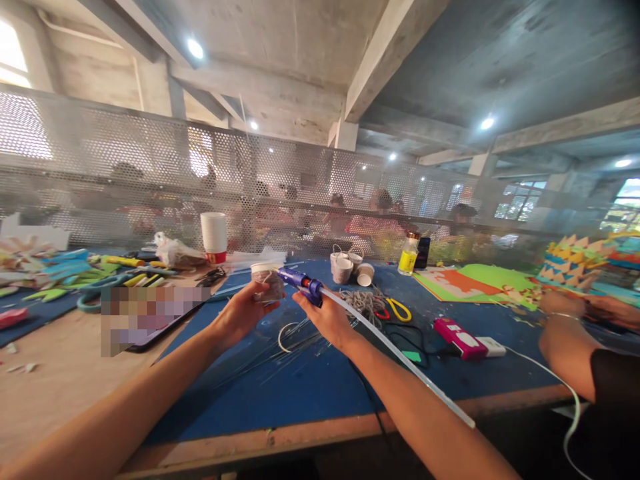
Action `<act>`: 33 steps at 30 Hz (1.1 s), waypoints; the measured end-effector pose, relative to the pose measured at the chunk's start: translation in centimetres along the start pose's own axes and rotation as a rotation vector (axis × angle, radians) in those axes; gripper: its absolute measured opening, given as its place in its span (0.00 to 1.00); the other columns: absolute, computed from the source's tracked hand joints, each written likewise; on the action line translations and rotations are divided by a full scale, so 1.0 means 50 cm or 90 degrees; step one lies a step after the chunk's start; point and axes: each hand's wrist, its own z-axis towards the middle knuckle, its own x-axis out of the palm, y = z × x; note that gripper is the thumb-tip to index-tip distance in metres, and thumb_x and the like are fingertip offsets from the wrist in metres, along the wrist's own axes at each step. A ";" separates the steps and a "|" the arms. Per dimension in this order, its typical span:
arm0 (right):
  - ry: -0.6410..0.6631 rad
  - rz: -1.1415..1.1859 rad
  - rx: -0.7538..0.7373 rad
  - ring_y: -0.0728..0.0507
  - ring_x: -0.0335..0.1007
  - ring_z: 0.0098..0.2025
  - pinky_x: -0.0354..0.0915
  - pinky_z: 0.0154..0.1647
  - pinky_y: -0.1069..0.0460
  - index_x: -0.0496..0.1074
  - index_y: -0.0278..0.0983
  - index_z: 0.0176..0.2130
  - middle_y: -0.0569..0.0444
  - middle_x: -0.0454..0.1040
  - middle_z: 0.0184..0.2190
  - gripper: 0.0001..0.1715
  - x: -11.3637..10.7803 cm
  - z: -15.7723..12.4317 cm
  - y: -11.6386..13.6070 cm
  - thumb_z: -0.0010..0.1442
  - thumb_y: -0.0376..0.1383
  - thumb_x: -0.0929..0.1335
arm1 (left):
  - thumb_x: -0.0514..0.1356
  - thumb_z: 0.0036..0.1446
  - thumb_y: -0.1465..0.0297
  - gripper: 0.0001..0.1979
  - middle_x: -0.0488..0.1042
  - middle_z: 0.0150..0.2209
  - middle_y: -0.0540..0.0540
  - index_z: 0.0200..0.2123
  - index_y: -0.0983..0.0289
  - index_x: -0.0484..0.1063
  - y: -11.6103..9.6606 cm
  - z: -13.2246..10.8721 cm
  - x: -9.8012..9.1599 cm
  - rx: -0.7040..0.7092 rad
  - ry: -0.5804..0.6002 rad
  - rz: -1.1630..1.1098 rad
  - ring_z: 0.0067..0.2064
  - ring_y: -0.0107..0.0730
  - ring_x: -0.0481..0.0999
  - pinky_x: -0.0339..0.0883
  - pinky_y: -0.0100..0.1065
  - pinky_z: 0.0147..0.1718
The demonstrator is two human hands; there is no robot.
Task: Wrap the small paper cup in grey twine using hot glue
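Gripping a small cup [272, 287] in the left hand [245, 309]. Grasping, in the right hand [327, 320], a blue glue gun [303, 283] just right of the cup, perhaps touching it.

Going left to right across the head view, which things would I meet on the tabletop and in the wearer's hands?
Pink block, stack of white cups, white-rimmed cup in the left hand, blue glue gun body in the right hand, small cups, yellow-labelled bottle, magenta device.
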 end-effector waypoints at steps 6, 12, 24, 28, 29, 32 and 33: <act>0.004 -0.008 0.000 0.45 0.72 0.24 0.66 0.28 0.53 0.76 0.39 0.42 0.56 0.74 0.22 0.23 0.001 -0.001 -0.001 0.64 0.56 0.68 | 0.62 0.53 0.72 0.15 0.82 0.40 0.57 0.45 0.64 0.77 0.002 0.003 -0.007 -0.003 0.003 -0.009 0.41 0.39 0.80 0.73 0.35 0.42; -0.008 -0.041 -0.026 0.43 0.76 0.30 0.68 0.34 0.52 0.77 0.39 0.41 0.53 0.79 0.29 0.22 0.001 0.002 -0.003 0.65 0.55 0.68 | 0.62 0.53 0.72 0.15 0.82 0.40 0.56 0.45 0.64 0.77 0.003 0.006 -0.009 0.000 -0.001 -0.002 0.41 0.39 0.80 0.72 0.36 0.41; -0.004 -0.055 -0.042 0.44 0.75 0.29 0.68 0.33 0.52 0.76 0.40 0.43 0.54 0.78 0.28 0.22 -0.001 0.001 -0.002 0.66 0.54 0.67 | 0.64 0.50 0.70 0.16 0.82 0.40 0.56 0.44 0.63 0.77 0.001 0.002 -0.006 0.022 -0.004 0.035 0.43 0.42 0.80 0.70 0.38 0.44; -0.007 -0.056 -0.046 0.43 0.76 0.30 0.68 0.35 0.52 0.76 0.39 0.43 0.53 0.79 0.30 0.21 -0.001 0.002 -0.003 0.66 0.53 0.68 | 0.64 0.50 0.69 0.15 0.82 0.39 0.55 0.43 0.62 0.78 -0.002 0.000 -0.002 0.016 -0.004 0.033 0.42 0.40 0.79 0.70 0.38 0.45; -0.008 -0.055 -0.046 0.43 0.76 0.30 0.68 0.35 0.52 0.76 0.39 0.43 0.52 0.80 0.30 0.21 0.000 0.001 -0.004 0.66 0.53 0.68 | 0.64 0.50 0.69 0.14 0.82 0.38 0.54 0.42 0.62 0.78 -0.002 -0.001 -0.001 0.015 -0.005 0.030 0.42 0.40 0.79 0.70 0.38 0.45; -0.006 -0.055 -0.042 0.43 0.77 0.30 0.69 0.36 0.52 0.76 0.39 0.44 0.52 0.80 0.30 0.21 0.000 0.001 -0.005 0.66 0.53 0.68 | 0.65 0.49 0.69 0.15 0.82 0.39 0.54 0.43 0.62 0.78 -0.003 -0.002 -0.001 0.016 -0.006 0.024 0.42 0.39 0.79 0.70 0.37 0.44; -0.005 -0.058 -0.041 0.43 0.77 0.30 0.69 0.36 0.51 0.76 0.39 0.44 0.53 0.80 0.30 0.21 0.000 0.001 -0.005 0.66 0.53 0.67 | 0.65 0.49 0.69 0.15 0.82 0.39 0.54 0.43 0.62 0.78 -0.004 -0.003 0.000 0.017 -0.006 0.026 0.42 0.39 0.79 0.70 0.37 0.44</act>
